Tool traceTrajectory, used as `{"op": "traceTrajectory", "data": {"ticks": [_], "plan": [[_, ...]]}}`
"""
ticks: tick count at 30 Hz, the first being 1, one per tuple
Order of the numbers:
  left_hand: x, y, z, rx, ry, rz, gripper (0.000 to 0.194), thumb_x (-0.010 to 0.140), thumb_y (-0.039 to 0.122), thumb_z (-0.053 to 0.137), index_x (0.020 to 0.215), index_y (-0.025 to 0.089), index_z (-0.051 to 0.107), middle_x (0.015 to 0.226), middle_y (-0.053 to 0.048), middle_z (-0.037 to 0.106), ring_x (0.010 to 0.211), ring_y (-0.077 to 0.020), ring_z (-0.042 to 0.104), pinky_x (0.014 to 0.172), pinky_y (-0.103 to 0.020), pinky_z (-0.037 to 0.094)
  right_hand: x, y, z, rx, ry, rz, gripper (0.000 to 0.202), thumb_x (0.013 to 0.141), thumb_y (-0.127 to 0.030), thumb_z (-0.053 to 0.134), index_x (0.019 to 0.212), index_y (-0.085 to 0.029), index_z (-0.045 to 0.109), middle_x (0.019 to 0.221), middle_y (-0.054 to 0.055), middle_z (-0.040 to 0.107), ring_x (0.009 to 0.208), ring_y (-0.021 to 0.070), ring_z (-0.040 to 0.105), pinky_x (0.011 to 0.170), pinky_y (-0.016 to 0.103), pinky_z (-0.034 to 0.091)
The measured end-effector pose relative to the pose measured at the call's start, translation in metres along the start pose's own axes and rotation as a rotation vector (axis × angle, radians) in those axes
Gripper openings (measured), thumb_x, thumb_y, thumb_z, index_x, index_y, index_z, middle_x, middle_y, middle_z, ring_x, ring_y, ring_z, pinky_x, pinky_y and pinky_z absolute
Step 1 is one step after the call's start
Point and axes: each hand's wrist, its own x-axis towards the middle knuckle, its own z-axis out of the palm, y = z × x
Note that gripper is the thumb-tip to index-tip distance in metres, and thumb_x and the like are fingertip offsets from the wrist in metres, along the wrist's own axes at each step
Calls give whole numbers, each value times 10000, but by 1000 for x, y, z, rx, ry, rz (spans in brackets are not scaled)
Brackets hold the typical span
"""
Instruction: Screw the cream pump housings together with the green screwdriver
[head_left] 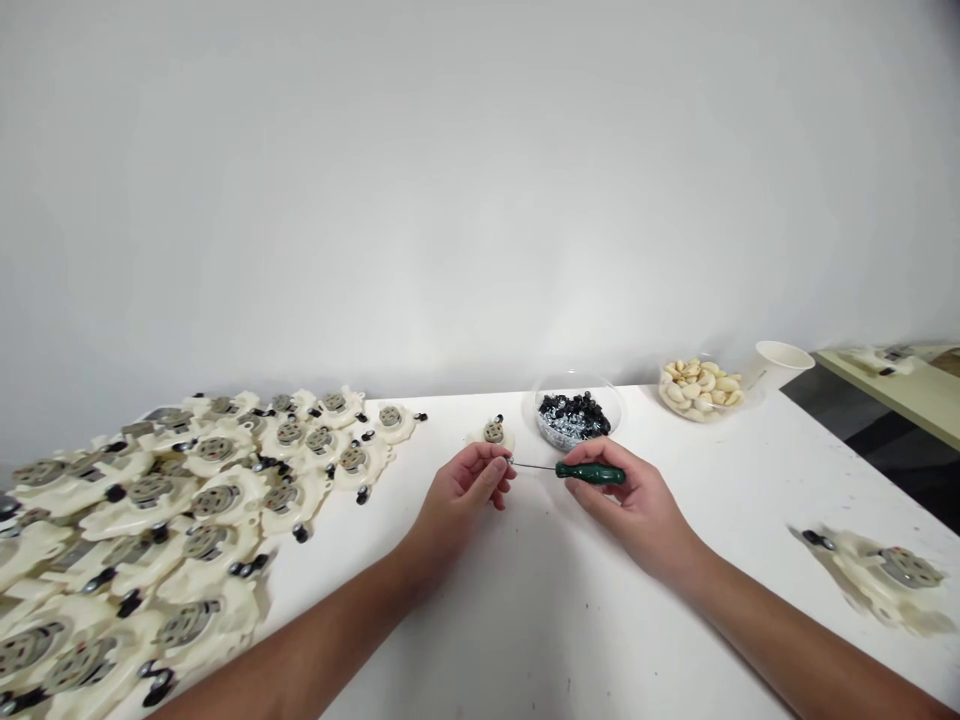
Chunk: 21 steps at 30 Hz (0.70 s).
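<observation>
My right hand (626, 500) is closed around the dark green handle of a screwdriver (600, 474), its thin shaft pointing left. Near the tip, the fingers of my left hand (469, 480) are pinched together; a tiny shiny bit shows there, too small to name. Just behind my left hand lies a cream plastic housing with a round grey motor (493, 432), partly hidden by my fingers. A clear bowl (537, 408) of small black pieces mixed with shiny metal ones stands beyond the screwdriver.
Many similar motor housings (217, 500) are heaped on the left of the white table (487, 620). One more housing (885, 575) lies at the right. A clear bowl of cream curved pieces (701, 388) and a white cup (780, 365) stand at the back right, before a wall.
</observation>
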Motion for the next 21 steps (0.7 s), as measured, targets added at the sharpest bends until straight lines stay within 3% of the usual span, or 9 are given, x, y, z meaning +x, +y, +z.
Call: {"op": "traceTrajectory", "data": {"ticks": [21], "plan": [[-2,0,0,9,-3,11,314,889,451,727,1036,174,700,876,-49,675,706,-140,554,645,-252,486,-2,-1,0,-50,13,-57,135,912,-320,671,1024,-246,662,968,52,699,856,220,664,641,307,541]]}}
